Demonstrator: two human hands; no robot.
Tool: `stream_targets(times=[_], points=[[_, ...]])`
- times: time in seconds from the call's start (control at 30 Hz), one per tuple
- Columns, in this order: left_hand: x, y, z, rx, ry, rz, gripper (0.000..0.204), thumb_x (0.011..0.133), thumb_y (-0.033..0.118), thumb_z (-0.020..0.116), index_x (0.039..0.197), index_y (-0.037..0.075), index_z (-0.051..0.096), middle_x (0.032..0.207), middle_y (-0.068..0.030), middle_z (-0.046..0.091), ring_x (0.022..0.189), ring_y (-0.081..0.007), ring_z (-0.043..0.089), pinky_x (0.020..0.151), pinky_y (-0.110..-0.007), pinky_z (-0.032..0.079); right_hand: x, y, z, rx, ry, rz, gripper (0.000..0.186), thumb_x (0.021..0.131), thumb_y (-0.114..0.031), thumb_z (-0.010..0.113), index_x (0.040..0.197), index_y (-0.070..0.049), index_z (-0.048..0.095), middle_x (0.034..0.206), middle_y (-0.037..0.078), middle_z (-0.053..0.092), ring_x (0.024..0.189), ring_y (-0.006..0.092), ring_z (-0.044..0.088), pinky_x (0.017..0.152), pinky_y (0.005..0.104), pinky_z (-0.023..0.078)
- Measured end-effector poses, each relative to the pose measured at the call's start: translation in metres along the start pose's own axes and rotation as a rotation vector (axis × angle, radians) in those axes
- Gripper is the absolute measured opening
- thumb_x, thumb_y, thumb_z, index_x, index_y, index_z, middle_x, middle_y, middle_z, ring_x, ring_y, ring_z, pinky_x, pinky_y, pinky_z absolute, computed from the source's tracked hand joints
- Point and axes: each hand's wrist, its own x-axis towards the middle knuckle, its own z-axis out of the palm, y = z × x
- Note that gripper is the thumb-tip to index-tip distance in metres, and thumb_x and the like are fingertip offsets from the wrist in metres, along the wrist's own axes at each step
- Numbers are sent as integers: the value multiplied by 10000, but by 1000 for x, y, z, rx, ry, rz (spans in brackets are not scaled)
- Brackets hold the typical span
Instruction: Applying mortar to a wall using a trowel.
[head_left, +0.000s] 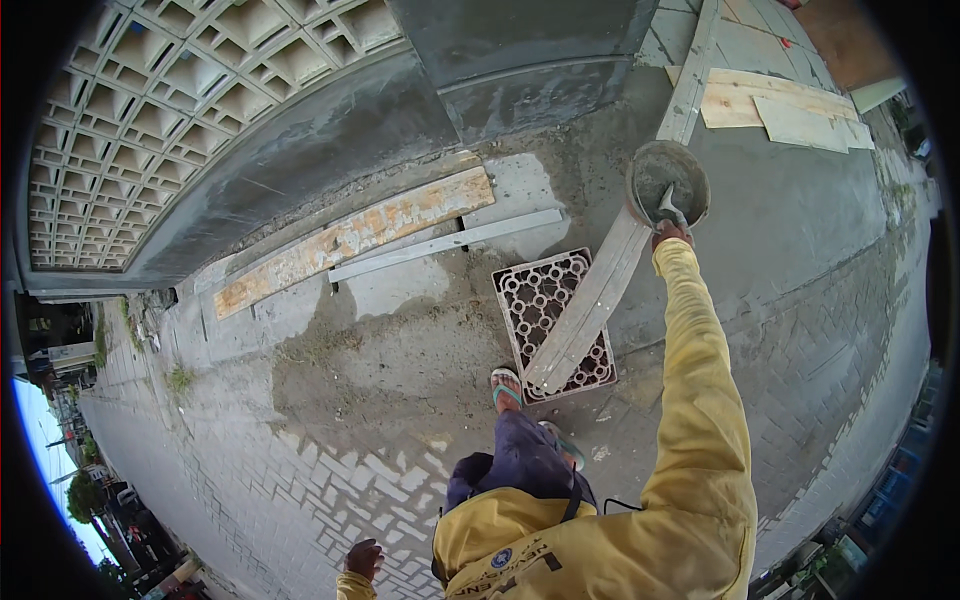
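My right hand (670, 236), at the end of a yellow sleeve, is closed on the handle of a metal trowel (668, 200). The trowel's blade is inside a round, cement-stained bucket (641, 170). The bucket rests on a long grey plank (585, 310), whose near end lies over a perforated plastic crate (522, 299). My left hand (362, 560) hangs low at the bottom left, its fingers curled, with nothing visible in it.
A wooden board (350, 240) and a thin grey strip (440, 243) lie along a plastered wall (520, 60) with patterned vent blocks (180, 110). Smooth grey cement (780, 240) and plywood sheets (750, 95) are at the right. Paving (360, 480) surrounds my sandalled feet.
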Motion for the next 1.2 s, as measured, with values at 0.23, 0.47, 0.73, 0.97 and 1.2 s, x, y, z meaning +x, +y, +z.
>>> stream_targets(times=[0.23,0.47,0.73,0.97,1.2], points=[[-11,143,-19,255,198,202,419,890,234,624,1265,51,588,1022,-93,702,815,-195,683,579,-331,509,-36,-84,-35,-165,-393,-45,431,860,-319,650,1268,-191,601,1466,125,462,1338,387,458,1111,471,380],[32,367,-52,776,188,705,419,853,270,678,1184,15,652,956,-140,727,887,-228,701,817,-350,561,-22,-65,-42,-57,-386,231,524,867,-378,655,1367,-238,583,1509,70,433,1382,330,417,1155,414,353],[-112,780,126,1247,168,1707,357,870,170,673,1181,0,630,1138,-219,649,1073,-383,625,950,-431,484,-36,-69,-44,252,-287,610,585,796,-275,767,1323,-95,590,1449,147,505,1277,365,525,1073,393,431],[-308,930,324,1189,132,2572,322,931,172,644,1230,53,628,1346,-155,563,1316,-362,478,1093,-458,374,-87,-92,-72,309,-85,425,411,799,-210,766,1182,-96,670,1253,221,600,1140,404,591,991,422,491],[-455,1019,420,1003,335,3333,279,984,102,573,1244,5,592,1381,-182,556,1339,-365,473,1097,-442,384,-87,-61,-105,333,-59,670,451,846,-315,707,1256,-146,628,1230,260,597,1127,437,593,986,464,489]])
